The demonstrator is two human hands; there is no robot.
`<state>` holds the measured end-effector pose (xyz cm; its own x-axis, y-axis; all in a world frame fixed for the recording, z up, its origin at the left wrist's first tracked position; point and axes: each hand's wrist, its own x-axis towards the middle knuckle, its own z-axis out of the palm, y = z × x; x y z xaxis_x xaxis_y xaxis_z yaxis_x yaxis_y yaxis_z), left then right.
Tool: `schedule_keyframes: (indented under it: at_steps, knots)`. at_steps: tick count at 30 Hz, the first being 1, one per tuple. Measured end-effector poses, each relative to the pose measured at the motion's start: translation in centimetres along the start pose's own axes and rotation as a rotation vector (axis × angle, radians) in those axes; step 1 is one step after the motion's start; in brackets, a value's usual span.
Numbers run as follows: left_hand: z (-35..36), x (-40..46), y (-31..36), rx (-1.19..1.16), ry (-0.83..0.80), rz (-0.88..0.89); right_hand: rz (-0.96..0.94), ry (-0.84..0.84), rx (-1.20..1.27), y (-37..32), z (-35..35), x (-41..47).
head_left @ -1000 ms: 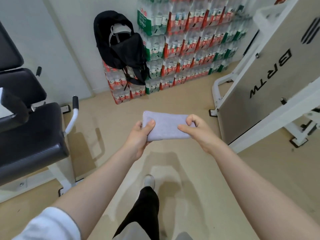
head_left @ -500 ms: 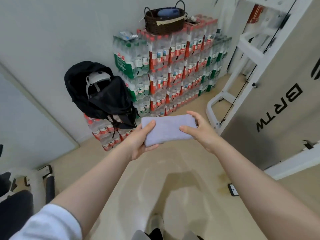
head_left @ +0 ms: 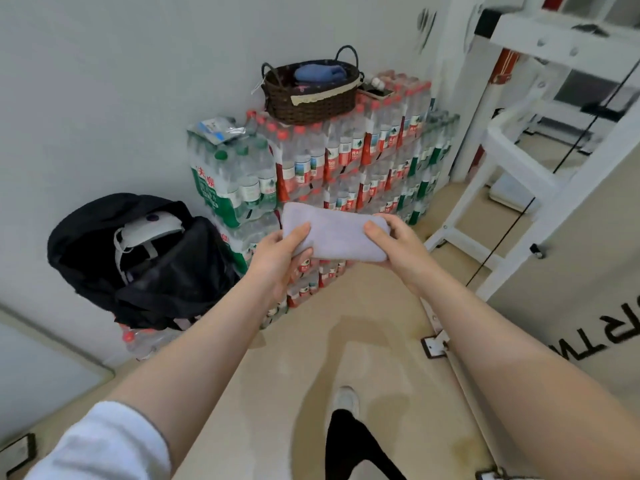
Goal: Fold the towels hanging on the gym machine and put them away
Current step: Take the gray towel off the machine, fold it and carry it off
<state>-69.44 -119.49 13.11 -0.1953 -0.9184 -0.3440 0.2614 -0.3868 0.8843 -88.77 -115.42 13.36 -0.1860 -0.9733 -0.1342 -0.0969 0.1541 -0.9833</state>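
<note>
A folded pale lilac towel (head_left: 334, 235) is held flat in front of me at chest height. My left hand (head_left: 280, 259) grips its left end with the thumb on top. My right hand (head_left: 398, 247) grips its right end the same way. Ahead, a dark wicker basket (head_left: 311, 98) with two handles sits on top of the stacked water bottles, and a folded blue towel (head_left: 320, 72) lies inside it. The white frame of the gym machine (head_left: 540, 188) stands to the right.
Shrink-wrapped packs of water bottles (head_left: 346, 168) are stacked against the wall, below the basket. A black backpack (head_left: 138, 258) leans on the stack's left side. The machine's grey panel (head_left: 588, 278) and its floor foot (head_left: 433, 346) are at the right. My shoe (head_left: 344, 400) stands on beige floor.
The view has swung up and toward the bottle stack, which is now closer, and the basket has come into sight. Both hands keep the same hold on the folded towel.
</note>
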Motion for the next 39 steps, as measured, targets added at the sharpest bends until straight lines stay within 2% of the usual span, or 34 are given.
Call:
schedule_keyframes:
  at_steps: [4,7,11,16,19,24,27,30,34,39]
  knots:
    - [3.0,9.3,3.6,-0.010,-0.003,0.029,0.006,-0.053,-0.070,-2.9,-2.6,10.3]
    - [4.7,15.0,6.5,0.079,0.006,0.096,-0.016,-0.108,-0.141,-4.8,-3.8,17.0]
    - [6.0,21.8,10.0,0.191,0.094,0.166,-0.032,-0.143,-0.188,-6.5,-4.1,24.5]
    - [7.5,29.9,15.2,0.233,0.180,0.368,-0.084,-0.164,-0.220,-9.1,-3.8,33.4]
    - [8.0,35.5,19.2,0.310,0.106,0.502,-0.163,-0.196,-0.290,-10.7,-3.7,39.0]
    - [8.8,44.0,26.9,0.614,-0.033,0.659,-0.265,-0.179,-0.353,-14.6,-2.5,48.4]
    - [8.7,48.3,31.2,0.760,-0.120,0.578,-0.327,-0.193,-0.522,-16.8,-1.4,53.4]
    - [8.4,52.1,33.2,0.933,-0.198,0.389,-0.323,-0.207,-0.682,-17.1,-0.5,58.1]
    - [7.7,56.2,32.1,1.243,-0.164,0.239,-0.200,-0.270,-0.980,-16.0,0.3,62.1]
    - [7.6,58.2,30.1,1.571,-0.155,0.135,-0.372,-0.445,-1.397,-15.9,1.1,63.2]
